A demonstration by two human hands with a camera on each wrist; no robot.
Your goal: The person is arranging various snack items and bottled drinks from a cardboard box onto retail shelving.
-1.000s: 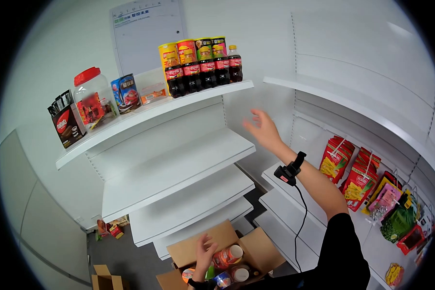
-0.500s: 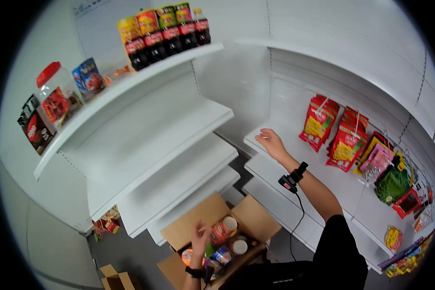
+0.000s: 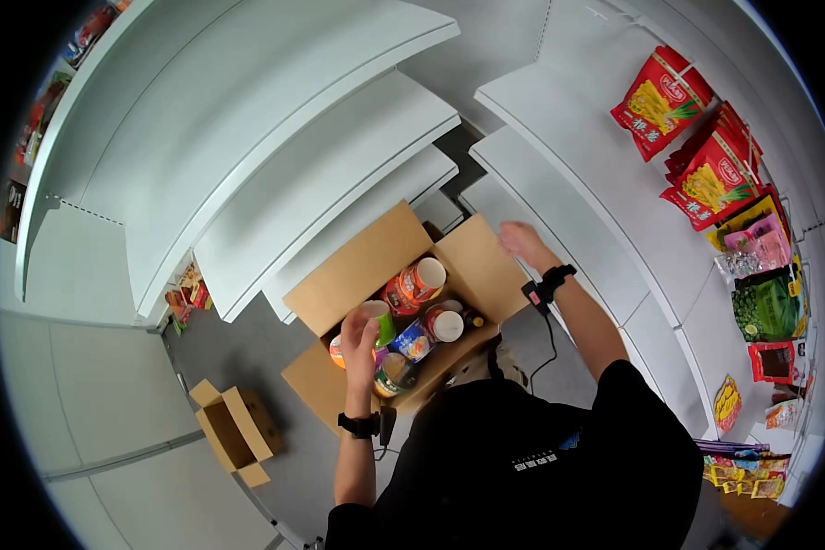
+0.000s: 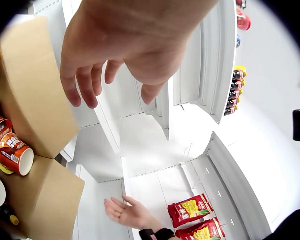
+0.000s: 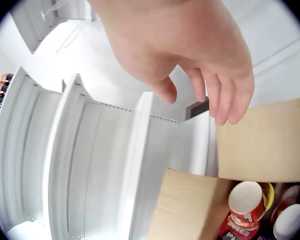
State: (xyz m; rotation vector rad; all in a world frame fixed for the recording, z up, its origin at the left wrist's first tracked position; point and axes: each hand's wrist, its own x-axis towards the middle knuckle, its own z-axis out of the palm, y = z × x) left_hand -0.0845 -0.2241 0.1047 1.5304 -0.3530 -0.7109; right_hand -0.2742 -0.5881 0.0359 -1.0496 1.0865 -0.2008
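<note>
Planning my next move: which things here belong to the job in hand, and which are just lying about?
In hand: left hand; right hand; cardboard box; snack cups inside it.
Lying about: small box on the floor; red snack bags; white shelves.

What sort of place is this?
Most likely a small shop or mock store aisle: tiered white shelves, hanging snack bags, and an open cardboard box of cup goods on the floor.

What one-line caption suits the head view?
Left hand hovers by green round cup in open brown cardboard box; right hand near its flap.
</note>
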